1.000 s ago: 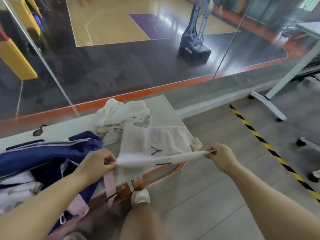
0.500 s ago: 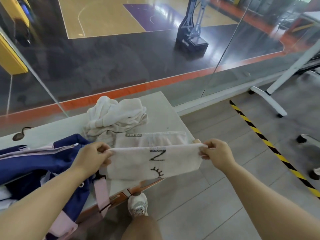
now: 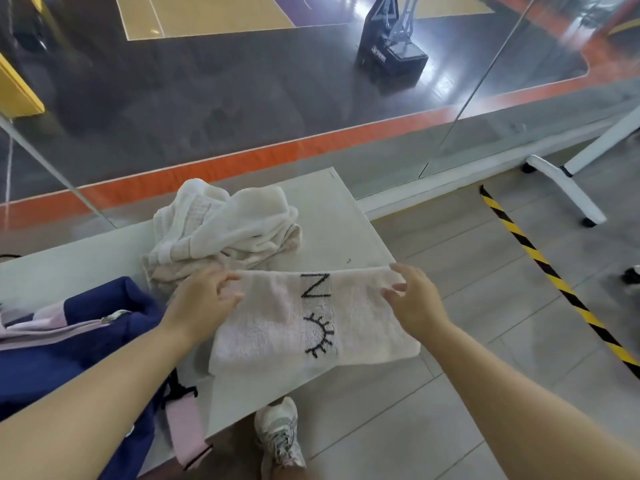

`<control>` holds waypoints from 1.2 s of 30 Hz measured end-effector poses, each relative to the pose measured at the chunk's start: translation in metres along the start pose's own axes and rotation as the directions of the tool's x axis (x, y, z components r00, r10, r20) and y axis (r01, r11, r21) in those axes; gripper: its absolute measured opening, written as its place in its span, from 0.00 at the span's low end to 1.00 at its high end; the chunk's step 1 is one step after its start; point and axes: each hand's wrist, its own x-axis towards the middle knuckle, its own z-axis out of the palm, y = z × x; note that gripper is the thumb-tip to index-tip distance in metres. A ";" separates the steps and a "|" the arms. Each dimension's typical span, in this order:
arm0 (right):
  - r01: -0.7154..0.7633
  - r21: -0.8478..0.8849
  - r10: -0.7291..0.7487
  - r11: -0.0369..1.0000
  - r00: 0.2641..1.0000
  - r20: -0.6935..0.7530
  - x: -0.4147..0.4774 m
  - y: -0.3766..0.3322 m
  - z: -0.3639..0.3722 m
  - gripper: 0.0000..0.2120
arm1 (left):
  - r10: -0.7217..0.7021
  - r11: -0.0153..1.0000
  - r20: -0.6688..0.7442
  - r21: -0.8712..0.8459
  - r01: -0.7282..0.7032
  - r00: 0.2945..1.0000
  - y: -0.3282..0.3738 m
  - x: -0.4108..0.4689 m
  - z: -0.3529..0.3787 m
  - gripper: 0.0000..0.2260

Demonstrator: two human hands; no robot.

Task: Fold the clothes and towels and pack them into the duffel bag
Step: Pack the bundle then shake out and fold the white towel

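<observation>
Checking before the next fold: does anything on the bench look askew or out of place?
The folded towel lies skewed, its near right corner hanging past the bench edge. Behind it, a white pile is still crumpled. Nothing looks spilled or damaged.

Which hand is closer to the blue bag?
Left. The left hand rests on the towel's left end, right beside the blue bag. The right hand is at the towel's far end, farther away.

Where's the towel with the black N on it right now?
The folded towel lies flat at the near right end of the white table, between the left hand and right hand, just in front of the crumpled white pile.
</observation>
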 end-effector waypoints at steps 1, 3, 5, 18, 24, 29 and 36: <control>0.055 -0.092 -0.054 0.994 0.998 0.017 -0.008 0.002 0.008 0.17 | 0.072 0.996 0.014 0.059 -0.073 0.997 -0.004 -0.004 0.007 0.11; 0.217 -0.167 -0.210 0.962 0.976 0.055 -0.030 0.008 0.024 0.13 | 0.272 0.941 0.053 0.197 -0.277 0.961 -0.012 -0.012 0.022 0.08; 0.440 -0.239 -0.429 0.866 0.898 0.098 -0.051 0.014 0.037 0.13 | 0.404 0.861 0.135 0.276 -0.426 0.905 -0.013 -0.020 0.030 0.12; 0.509 -0.655 -0.577 0.558 0.805 0.135 -0.050 0.010 0.054 0.24 | 0.335 0.746 0.490 0.383 -0.545 0.804 -0.016 -0.077 0.048 0.23; 0.440 -0.620 -0.572 0.650 0.820 -0.018 -0.044 0.002 0.059 0.25 | 0.339 0.600 0.481 0.552 -0.579 0.809 -0.022 -0.101 0.065 0.38; 0.634 -0.570 -0.716 0.523 0.689 0.110 -0.088 0.018 0.092 0.23 | 0.439 0.635 0.423 0.479 -0.606 0.793 -0.035 -0.104 0.068 0.34; 0.724 -0.555 -0.772 0.409 0.599 0.212 -0.128 0.015 0.122 0.27 | 0.578 0.684 0.247 0.372 -0.627 0.778 -0.038 -0.103 0.068 0.13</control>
